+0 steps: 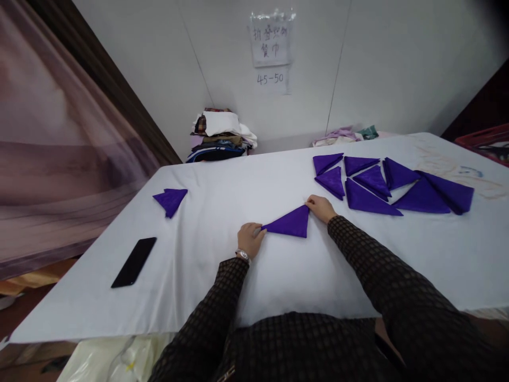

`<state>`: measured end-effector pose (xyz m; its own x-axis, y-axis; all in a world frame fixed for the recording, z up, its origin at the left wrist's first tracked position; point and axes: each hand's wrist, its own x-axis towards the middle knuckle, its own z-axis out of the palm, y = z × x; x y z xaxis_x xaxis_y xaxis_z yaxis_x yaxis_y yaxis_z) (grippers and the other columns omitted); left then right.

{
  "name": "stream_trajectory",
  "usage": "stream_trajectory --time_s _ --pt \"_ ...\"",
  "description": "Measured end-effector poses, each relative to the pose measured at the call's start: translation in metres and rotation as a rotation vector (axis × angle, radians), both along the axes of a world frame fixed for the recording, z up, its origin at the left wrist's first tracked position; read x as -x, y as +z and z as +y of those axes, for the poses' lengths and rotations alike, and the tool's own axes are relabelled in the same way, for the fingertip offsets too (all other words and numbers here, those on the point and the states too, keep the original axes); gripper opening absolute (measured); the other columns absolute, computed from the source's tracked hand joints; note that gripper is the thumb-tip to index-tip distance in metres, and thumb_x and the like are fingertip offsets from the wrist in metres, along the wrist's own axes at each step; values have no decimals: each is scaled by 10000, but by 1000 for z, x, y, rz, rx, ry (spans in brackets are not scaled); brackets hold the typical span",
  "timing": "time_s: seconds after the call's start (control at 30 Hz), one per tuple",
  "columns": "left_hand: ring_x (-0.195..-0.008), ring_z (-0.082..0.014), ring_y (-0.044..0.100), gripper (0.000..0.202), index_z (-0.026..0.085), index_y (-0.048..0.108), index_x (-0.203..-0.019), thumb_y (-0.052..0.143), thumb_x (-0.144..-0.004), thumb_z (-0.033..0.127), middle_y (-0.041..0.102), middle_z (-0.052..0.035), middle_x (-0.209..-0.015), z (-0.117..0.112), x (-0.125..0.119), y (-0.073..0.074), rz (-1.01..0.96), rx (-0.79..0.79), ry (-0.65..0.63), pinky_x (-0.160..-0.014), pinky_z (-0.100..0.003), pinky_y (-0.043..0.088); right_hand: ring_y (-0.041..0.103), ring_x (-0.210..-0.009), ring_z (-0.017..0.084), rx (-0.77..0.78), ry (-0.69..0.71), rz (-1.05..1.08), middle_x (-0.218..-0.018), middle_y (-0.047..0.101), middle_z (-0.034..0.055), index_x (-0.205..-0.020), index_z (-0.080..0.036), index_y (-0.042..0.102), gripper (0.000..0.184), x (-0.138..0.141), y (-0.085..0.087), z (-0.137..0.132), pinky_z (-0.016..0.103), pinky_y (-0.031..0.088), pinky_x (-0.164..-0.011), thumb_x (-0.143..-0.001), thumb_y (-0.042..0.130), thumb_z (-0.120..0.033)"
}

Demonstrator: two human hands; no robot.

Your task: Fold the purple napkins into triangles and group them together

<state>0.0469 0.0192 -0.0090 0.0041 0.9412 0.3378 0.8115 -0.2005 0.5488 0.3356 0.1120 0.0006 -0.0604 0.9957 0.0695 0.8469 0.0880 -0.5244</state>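
Observation:
A purple cloth napkin (293,223), folded into a triangle, lies in the middle of the white table (278,265). My left hand (250,239) pinches its left corner, fingers closed, with a watch on the wrist. My right hand (320,207) grips the top right corner, fingers curled on the cloth. Both sleeves are dark and checked.
Several folded purple triangles (382,185) lie in a group at the right. One more purple triangle (170,200) sits at the left, with a black phone (134,261) nearer the front left edge. A pile of clothes (220,135) stands behind the table by the wall.

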Motion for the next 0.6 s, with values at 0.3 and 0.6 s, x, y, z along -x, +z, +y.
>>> stream_trajectory --time_s 0.3,0.6 --pt "-975 -213 578 52 241 639 -768 592 -757 260 675 -25 -931 9 2 -1 60 -37 -115 -900 -409 431 582 -795 143 -33 -14 13 -855 680 22 -875 -203 638 138 5 3 -7 218 358 -675 -852 519 -271" --pt "-1204 -272 467 197 244 637 -751 458 -827 278 663 -32 -1068 16 7 -8 129 -14 -214 -966 -505 371 583 -809 148 -31 -29 -24 -871 685 22 -870 -208 645 151 9 7 -5 223 340 -665 -857 522 -294"
